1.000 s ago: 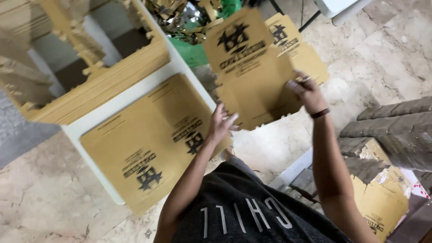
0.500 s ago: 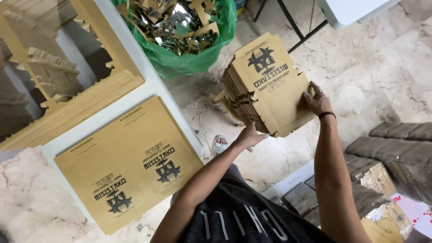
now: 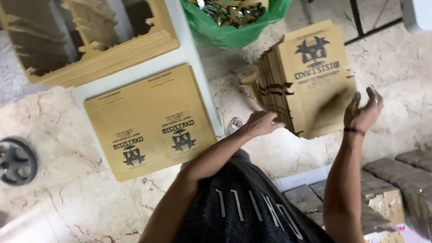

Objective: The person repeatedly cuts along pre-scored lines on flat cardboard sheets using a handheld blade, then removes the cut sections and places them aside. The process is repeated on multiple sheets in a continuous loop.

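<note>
both hands work a thick stack of flat brown cardboard sheets (image 3: 310, 81): the left hand (image 3: 261, 123) rests open against its layered near edge, and the right hand (image 3: 363, 112) is spread open at its lower right corner, seemingly to square the pile. beside the stack, a white table (image 3: 191, 58) carries another printed sheet pile (image 3: 150, 121) and punched-out frames (image 3: 90, 40). beyond the stack sits a green bag (image 3: 225, 31) of scraps.
</note>
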